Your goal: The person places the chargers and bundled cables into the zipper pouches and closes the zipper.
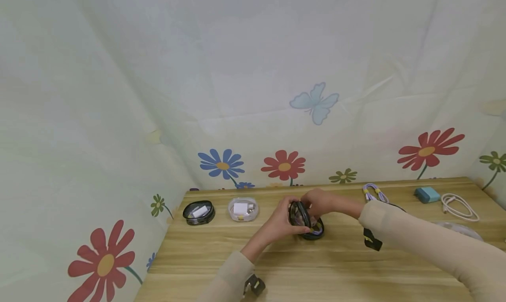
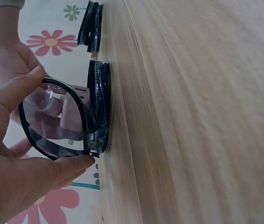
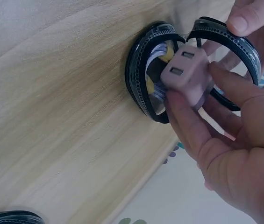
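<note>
A small round clear zip case with black trim (image 1: pixel 313 236) stands unzipped on the wooden table, its lid (image 2: pixel 57 119) tilted up. My left hand (image 1: pixel 280 221) holds the lid by its rim between thumb and fingers. With thumb and fingertips, my right hand (image 3: pixel 234 126) grips a pink charger plug (image 3: pixel 188 72) with two USB ports, at the mouth of the case. Inside the case, a coiled lilac cable (image 3: pixel 158 90) with yellow ties shows past the charger.
Leftward lie a black-trimmed case (image 1: pixel 199 213) and a white-trimmed case (image 1: pixel 243 210), each with a white charger. To the right are a purple cable (image 1: pixel 375 194), a teal charger (image 1: pixel 427 195), a white cable (image 1: pixel 460 206) and a clear case (image 1: pixel 462 229) partly behind my sleeve.
</note>
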A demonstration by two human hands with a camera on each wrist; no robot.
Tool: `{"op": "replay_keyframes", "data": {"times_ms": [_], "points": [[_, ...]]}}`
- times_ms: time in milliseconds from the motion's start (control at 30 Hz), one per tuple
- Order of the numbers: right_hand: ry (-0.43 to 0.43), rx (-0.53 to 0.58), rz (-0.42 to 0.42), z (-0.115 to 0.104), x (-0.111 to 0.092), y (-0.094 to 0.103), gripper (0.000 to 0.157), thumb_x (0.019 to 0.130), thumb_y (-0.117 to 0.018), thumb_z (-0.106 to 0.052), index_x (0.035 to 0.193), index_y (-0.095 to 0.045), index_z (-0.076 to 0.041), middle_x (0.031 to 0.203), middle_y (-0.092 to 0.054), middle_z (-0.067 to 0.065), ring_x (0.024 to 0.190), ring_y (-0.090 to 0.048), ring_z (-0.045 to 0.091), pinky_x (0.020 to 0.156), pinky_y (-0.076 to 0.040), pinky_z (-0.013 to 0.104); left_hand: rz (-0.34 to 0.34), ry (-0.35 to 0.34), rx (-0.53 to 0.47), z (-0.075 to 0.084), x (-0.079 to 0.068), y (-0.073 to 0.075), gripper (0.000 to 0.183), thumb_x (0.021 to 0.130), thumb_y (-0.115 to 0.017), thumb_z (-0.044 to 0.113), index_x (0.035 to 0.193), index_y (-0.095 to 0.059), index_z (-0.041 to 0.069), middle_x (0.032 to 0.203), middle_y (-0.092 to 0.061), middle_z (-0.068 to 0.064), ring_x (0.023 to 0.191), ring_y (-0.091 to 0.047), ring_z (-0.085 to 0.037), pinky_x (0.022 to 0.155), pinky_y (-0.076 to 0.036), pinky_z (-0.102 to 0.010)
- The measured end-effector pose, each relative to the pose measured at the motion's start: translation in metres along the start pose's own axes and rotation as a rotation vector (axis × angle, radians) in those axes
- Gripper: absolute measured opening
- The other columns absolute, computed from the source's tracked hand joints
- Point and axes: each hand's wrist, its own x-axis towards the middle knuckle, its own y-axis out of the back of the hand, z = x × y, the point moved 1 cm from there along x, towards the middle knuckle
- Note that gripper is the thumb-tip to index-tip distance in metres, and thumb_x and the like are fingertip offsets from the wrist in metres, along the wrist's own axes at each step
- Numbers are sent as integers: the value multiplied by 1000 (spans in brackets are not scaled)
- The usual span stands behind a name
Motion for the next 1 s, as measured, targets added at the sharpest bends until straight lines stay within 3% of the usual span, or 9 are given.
{"op": "replay_keyframes", "data": {"times_ms": [133, 267, 400, 733, 1000], "points": [[38, 44, -5, 2, -6, 2, 16, 81, -77, -4, 95, -73, -10, 90, -75, -2, 74, -63, 7, 65, -54, 24, -9, -25, 30, 3, 0, 0, 81, 81, -89, 28, 144, -42, 9, 141, -46, -12, 131, -49, -29, 109, -43, -45], [-4, 107, 9, 5, -10, 1, 26, 75, -84, -5, 99, -74, -9, 94, -75, 0, 82, -66, 9, 68, -55, 25, -29, -40, 70, 3, 1, -1, 82, 82, -88, 30, 147, -43, 9, 144, -47, -14, 132, -49, -30, 108, -44, -45], [-73, 178, 32, 9, -14, 0, 27, 73, -86, -4, 96, -73, -10, 96, -75, 1, 86, -66, 11, 69, -57, 26, -57, -23, 109, 4, 3, -4, 84, 83, -86, 35, 151, -41, 11, 148, -45, -14, 134, -47, -29, 108, -45, -44], [-132, 440, 7, 28, -32, 3, 27, 85, -68, 14, 110, -64, 5, 103, -68, 16, 90, -70, 28, 71, -63, 40, -111, 3, 219, 8, 10, -13, 89, 84, -84, 39, 154, -38, 11, 150, -46, -9, 130, -48, -23, 104, -48, -40], [-156, 422, -1, 35, -45, 7, 19, 90, -63, 12, 109, -61, 10, 102, -65, 21, 85, -68, 26, 69, -62, 42, -130, -19, 440, 7, 18, -24, 80, 84, -80, 51, 147, -47, 14, 147, -51, -2, 134, -45, -26, 108, -44, -39]]}}
